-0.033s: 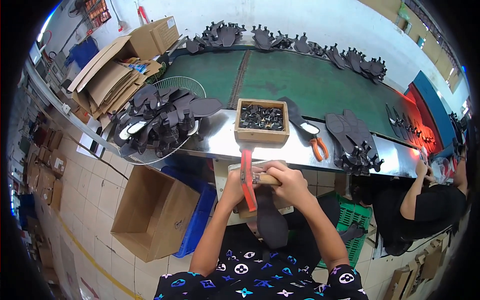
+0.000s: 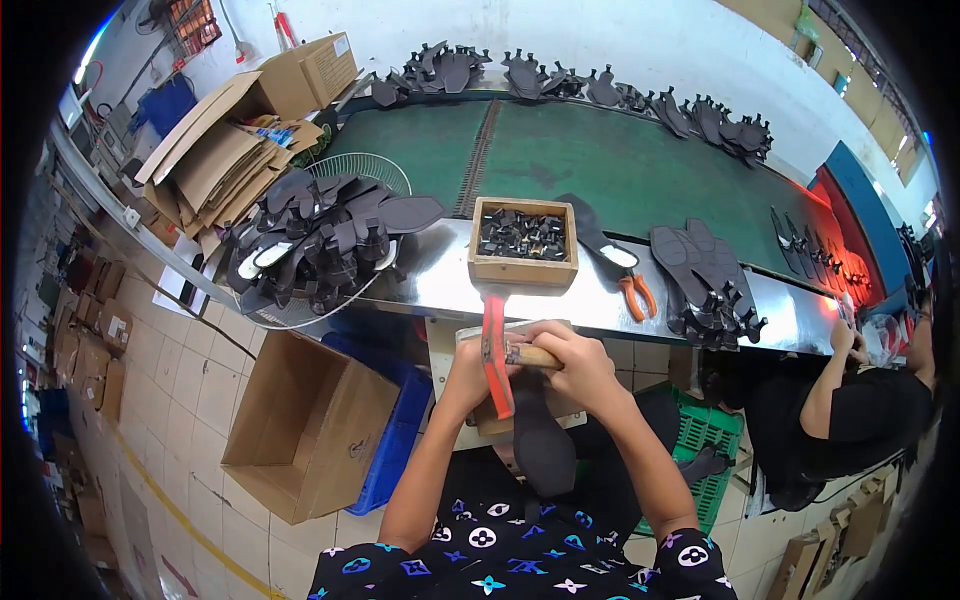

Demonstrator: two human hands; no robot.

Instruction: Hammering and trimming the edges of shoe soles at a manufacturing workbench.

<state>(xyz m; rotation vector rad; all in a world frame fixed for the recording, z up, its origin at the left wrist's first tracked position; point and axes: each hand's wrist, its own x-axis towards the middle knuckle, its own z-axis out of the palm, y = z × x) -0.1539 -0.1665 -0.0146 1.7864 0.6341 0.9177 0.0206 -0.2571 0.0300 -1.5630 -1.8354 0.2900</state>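
Note:
My right hand (image 2: pixel 580 368) is closed round the wooden handle (image 2: pixel 535 357) of a hammer. Its long red head (image 2: pixel 496 365) stands in front of my left hand (image 2: pixel 466 378). That hand is closed at the narrow end of a dark shoe sole (image 2: pixel 545 455), though its fingertips are mostly hidden behind the hammer. The sole's broad front end points toward my body. Both hands are over a small work block (image 2: pixel 487 438) below the bench edge. Just beyond them, a wooden box (image 2: pixel 523 271) holds many small dark heel pieces (image 2: pixel 522 236).
A wire basket (image 2: pixel 405 178) heaped with dark soles stands left on the metal bench. Orange-handled pliers (image 2: pixel 638 298) and stacked heeled soles (image 2: pixel 700 265) lie right. A carton (image 2: pixel 290 425) and green crate (image 2: pixel 712 425) flank me. A co-worker (image 2: pixel 850 415) sits at far right.

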